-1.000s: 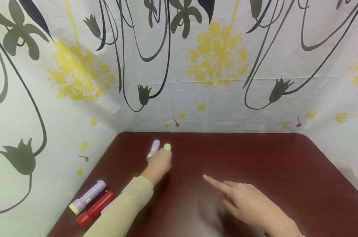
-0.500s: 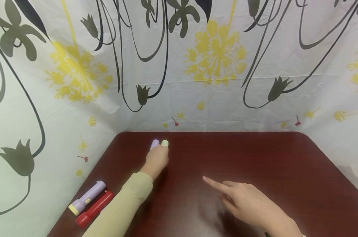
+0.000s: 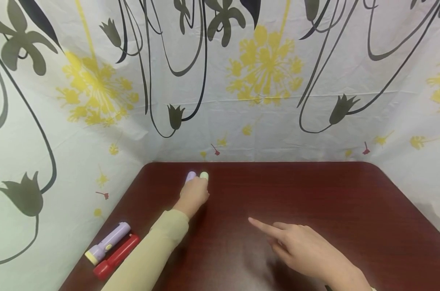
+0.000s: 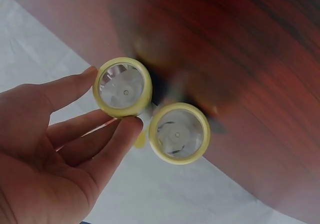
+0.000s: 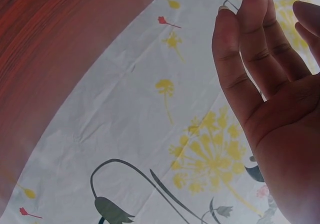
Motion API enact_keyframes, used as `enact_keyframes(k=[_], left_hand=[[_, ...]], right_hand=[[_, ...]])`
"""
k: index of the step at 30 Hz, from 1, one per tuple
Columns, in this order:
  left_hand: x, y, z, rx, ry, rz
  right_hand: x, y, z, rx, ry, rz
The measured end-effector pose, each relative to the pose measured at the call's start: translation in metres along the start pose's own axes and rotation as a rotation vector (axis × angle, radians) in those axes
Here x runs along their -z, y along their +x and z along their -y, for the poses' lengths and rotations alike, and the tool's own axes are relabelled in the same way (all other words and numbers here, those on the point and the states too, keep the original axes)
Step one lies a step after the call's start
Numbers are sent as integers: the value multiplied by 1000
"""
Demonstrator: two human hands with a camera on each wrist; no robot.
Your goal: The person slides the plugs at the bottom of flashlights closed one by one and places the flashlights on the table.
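My left hand [image 3: 195,195] is at the far left of the table, pinching a pale green flashlight [image 3: 204,175] between thumb and fingers. Close beside it lies a purple flashlight [image 3: 190,176], mostly covered by the hand. From the left wrist view, the pinched flashlight [image 4: 122,87] shows its clear lens and yellow rim. The other flashlight [image 4: 179,133] sits just past the fingertips, lens also facing the camera. My right hand [image 3: 301,248] hovers over the table's near right part, index finger extended, other fingers loosely bent, holding nothing.
Another purple flashlight [image 3: 108,243] and a red flashlight [image 3: 117,256] lie side by side at the table's near left edge. The dark red table [image 3: 296,190] meets a patterned white curtain [image 3: 220,81] at its back and sides.
My left hand has shifted slightly left, nearer the purple flashlight, and now covers more of it. The green flashlight has moved slightly with the hand. My right hand is nearly still.
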State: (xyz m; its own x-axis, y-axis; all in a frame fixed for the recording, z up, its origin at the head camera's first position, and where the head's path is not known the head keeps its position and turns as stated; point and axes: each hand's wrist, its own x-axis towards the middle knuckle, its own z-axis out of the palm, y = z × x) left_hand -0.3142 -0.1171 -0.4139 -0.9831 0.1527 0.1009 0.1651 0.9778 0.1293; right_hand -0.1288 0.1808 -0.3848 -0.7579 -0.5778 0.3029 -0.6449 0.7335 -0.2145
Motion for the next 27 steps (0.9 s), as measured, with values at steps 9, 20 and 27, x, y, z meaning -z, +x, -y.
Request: enact_keyframes(k=[9, 20, 27], left_hand=[[0, 1, -3, 13, -9, -12], [19, -9, 2, 14, -68, 36], [45, -26, 7, 24, -111, 103]], right_hand=[[-2, -1, 0, 15, -13, -36], [-2, -1, 0, 7, -27, -15], [-2, 0, 1, -4, -50, -7]])
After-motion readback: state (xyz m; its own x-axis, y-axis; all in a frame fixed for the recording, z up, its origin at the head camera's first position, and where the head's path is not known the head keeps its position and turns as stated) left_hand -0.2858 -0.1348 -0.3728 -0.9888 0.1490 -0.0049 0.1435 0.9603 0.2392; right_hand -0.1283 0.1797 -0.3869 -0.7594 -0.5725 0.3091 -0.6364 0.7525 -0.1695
